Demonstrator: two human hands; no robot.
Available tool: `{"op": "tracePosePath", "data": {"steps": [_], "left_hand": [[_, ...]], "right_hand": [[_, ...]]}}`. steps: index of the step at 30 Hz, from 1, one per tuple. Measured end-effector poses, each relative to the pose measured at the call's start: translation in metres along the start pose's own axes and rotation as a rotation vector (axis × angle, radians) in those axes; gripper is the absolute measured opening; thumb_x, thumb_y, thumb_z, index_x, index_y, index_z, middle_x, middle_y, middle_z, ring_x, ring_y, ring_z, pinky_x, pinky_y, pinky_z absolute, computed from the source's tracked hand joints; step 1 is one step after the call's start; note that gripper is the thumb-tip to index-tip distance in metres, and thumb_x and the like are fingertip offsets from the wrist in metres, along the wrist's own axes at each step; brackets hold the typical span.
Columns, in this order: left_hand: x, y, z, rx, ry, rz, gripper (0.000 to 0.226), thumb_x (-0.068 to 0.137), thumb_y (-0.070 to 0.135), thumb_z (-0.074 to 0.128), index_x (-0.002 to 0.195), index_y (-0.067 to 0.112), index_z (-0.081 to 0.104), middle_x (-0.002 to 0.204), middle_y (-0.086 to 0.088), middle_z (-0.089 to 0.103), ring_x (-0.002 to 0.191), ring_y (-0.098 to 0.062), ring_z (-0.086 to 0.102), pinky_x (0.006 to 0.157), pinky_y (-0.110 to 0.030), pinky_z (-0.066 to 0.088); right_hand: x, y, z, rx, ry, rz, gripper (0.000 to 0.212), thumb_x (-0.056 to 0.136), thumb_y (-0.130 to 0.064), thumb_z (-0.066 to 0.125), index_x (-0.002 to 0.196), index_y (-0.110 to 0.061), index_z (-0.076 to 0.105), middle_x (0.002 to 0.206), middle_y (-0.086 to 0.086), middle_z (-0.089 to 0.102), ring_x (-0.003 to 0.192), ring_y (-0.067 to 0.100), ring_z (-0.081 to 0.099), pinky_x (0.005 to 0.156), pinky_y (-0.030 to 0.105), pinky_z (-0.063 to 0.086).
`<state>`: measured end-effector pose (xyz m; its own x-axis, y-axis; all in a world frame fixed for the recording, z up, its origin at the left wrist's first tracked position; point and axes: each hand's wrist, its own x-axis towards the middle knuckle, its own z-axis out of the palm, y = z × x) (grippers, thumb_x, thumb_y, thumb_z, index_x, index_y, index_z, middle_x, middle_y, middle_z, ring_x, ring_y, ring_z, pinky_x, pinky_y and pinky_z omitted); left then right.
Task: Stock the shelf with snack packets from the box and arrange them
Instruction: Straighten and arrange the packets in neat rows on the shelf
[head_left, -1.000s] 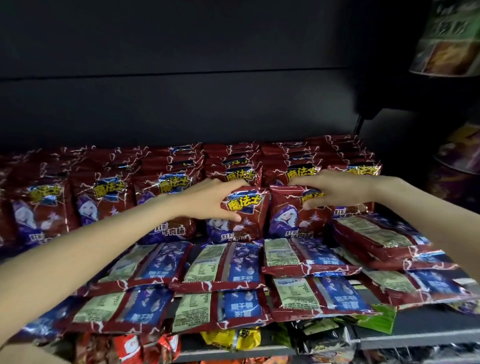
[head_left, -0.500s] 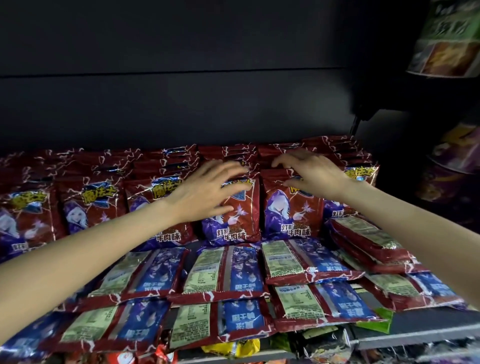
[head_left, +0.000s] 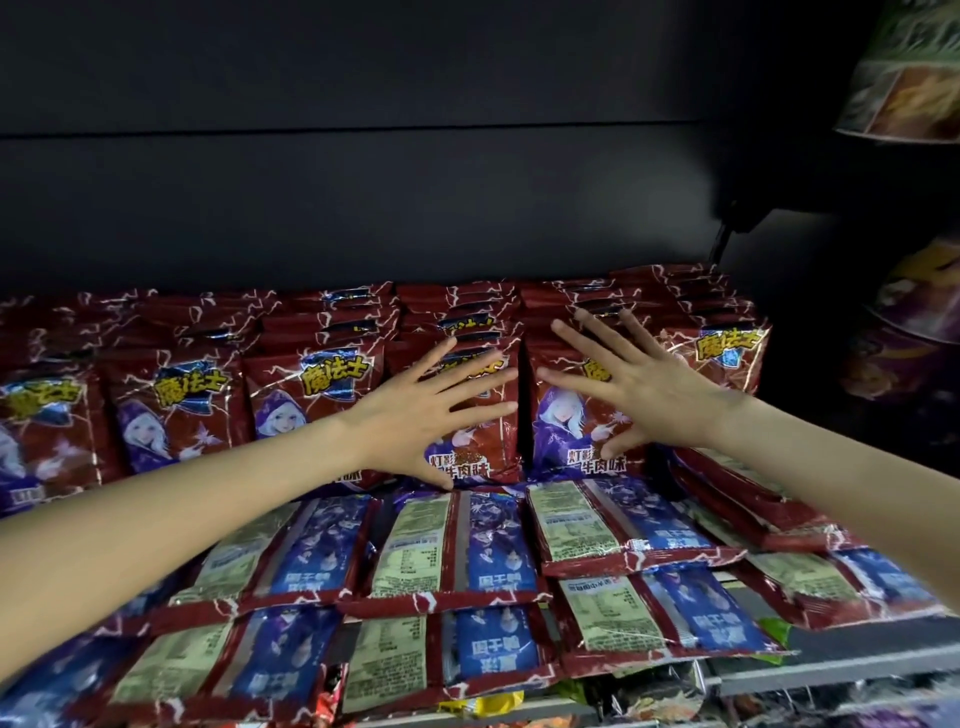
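Single head-worn wide-angle view, facing forward and slightly down, close to a dark metal shelf (head_left: 831, 670) at 5 o'clock. Upright shiny red foil snack packets (head_left: 311, 395) fill mid-frame; black back panel (head_left: 363, 182) toward 12 o'clock. No second view for overlap.

The upright foil snack packets (head_left: 187, 415) are dark red, veined with pale crackle lines, each carrying yellow lettering on a blue badge and a white-haired figure in purple. The flat-lying foil packets (head_left: 457, 545) show red borders around a pale green text panel beside a blue panel. The back wall panel (head_left: 363, 208) is plain dark grey.
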<state>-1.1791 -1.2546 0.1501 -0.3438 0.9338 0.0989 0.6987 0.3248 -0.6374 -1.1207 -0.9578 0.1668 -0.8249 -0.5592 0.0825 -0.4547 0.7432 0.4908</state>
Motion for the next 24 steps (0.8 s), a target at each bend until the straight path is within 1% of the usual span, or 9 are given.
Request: {"op": "tracePosePath", "data": {"steps": [3, 7, 13, 16, 18, 19, 21, 22, 24], "left_hand": [[-0.002, -0.003, 0.003, 0.007, 0.016, 0.001, 0.112, 0.065, 0.088, 0.043, 0.151, 0.027, 0.003, 0.158, -0.006, -0.005, 0.145, -0.025, -0.010, 0.114, -0.054, -0.002], [0.000, -0.006, 0.002, -0.007, 0.022, -0.018, 0.114, 0.062, 0.089, 0.044, 0.151, 0.029, 0.006, 0.158, -0.006, -0.002, 0.145, -0.025, -0.008, 0.114, -0.055, -0.003], [0.001, -0.005, 0.001, 0.020, 0.015, -0.004, 0.114, 0.063, 0.089, 0.042, 0.151, 0.029, 0.002, 0.158, -0.006, -0.007, 0.144, -0.026, -0.012, 0.113, -0.057, -0.003], [0.000, -0.003, -0.003, 0.007, -0.018, -0.013, 0.113, 0.064, 0.087, 0.044, 0.150, 0.029, 0.002, 0.158, -0.007, -0.007, 0.144, -0.026, -0.013, 0.112, -0.059, -0.006], [0.001, 0.000, -0.010, -0.017, -0.014, -0.025, 0.104, 0.068, 0.082, 0.045, 0.150, 0.030, 0.009, 0.158, -0.008, 0.003, 0.145, -0.025, -0.005, 0.111, -0.059, -0.007], [0.002, 0.002, -0.015, -0.045, 0.020, -0.029, 0.094, 0.072, 0.076, 0.047, 0.149, 0.030, 0.020, 0.156, -0.008, 0.016, 0.144, -0.024, 0.008, 0.113, -0.057, -0.002], [0.008, 0.004, -0.029, -0.131, 0.140, -0.023, 0.065, 0.081, 0.060, 0.051, 0.136, 0.026, 0.047, 0.139, -0.004, 0.049, 0.130, -0.021, 0.040, 0.112, -0.048, 0.015], [0.012, 0.005, -0.036, -0.189, 0.205, -0.022, 0.051, 0.084, 0.052, 0.050, 0.126, 0.023, 0.057, 0.123, 0.000, 0.060, 0.117, -0.019, 0.051, 0.108, -0.042, 0.023], [0.026, 0.009, -0.053, -0.321, 0.276, -0.030, 0.037, 0.088, 0.043, 0.046, 0.111, 0.022, 0.065, 0.099, 0.005, 0.069, 0.097, -0.016, 0.061, 0.098, -0.032, 0.033]], "right_hand": [[0.010, -0.008, 0.002, -0.004, 0.030, 0.014, 0.133, 0.048, -0.073, 0.070, 0.151, -0.034, -0.004, 0.158, 0.012, -0.012, 0.145, 0.034, -0.010, 0.114, 0.060, 0.007], [0.020, -0.010, 0.000, -0.020, 0.101, 0.020, 0.136, 0.041, -0.074, 0.071, 0.151, -0.030, 0.005, 0.158, 0.012, -0.005, 0.145, 0.034, -0.005, 0.114, 0.060, 0.010], [0.018, -0.006, 0.003, 0.022, 0.104, 0.021, 0.136, 0.042, -0.072, 0.074, 0.151, -0.033, 0.003, 0.158, 0.012, -0.005, 0.145, 0.034, -0.004, 0.114, 0.060, 0.010], [0.013, -0.002, -0.004, 0.089, 0.050, 0.010, 0.125, 0.053, -0.075, 0.065, 0.150, -0.037, -0.006, 0.157, 0.009, -0.018, 0.144, 0.031, -0.018, 0.114, 0.058, -0.003], [0.001, 0.004, -0.017, 0.213, 0.045, 0.022, 0.106, 0.066, -0.076, 0.053, 0.149, -0.040, -0.004, 0.157, 0.004, -0.019, 0.143, 0.023, -0.023, 0.115, 0.052, -0.007], [-0.008, 0.008, -0.024, 0.292, 0.069, 0.036, 0.094, 0.073, -0.074, 0.047, 0.149, -0.041, 0.004, 0.158, 0.001, -0.011, 0.144, 0.019, -0.018, 0.116, 0.048, -0.003], [-0.033, 0.015, -0.039, 0.500, 0.106, 0.088, 0.068, 0.084, -0.066, 0.043, 0.144, -0.042, 0.026, 0.156, -0.006, 0.018, 0.142, 0.007, 0.009, 0.117, 0.038, 0.016], [-0.047, 0.019, -0.045, 0.595, 0.113, 0.116, 0.057, 0.087, -0.063, 0.043, 0.140, -0.042, 0.036, 0.148, -0.011, 0.034, 0.135, 0.001, 0.027, 0.113, 0.032, 0.029], [-0.078, 0.024, -0.053, 0.730, 0.126, 0.160, 0.048, 0.087, -0.061, 0.046, 0.127, -0.035, 0.054, 0.123, -0.018, 0.059, 0.111, -0.007, 0.053, 0.097, 0.024, 0.046]]}}
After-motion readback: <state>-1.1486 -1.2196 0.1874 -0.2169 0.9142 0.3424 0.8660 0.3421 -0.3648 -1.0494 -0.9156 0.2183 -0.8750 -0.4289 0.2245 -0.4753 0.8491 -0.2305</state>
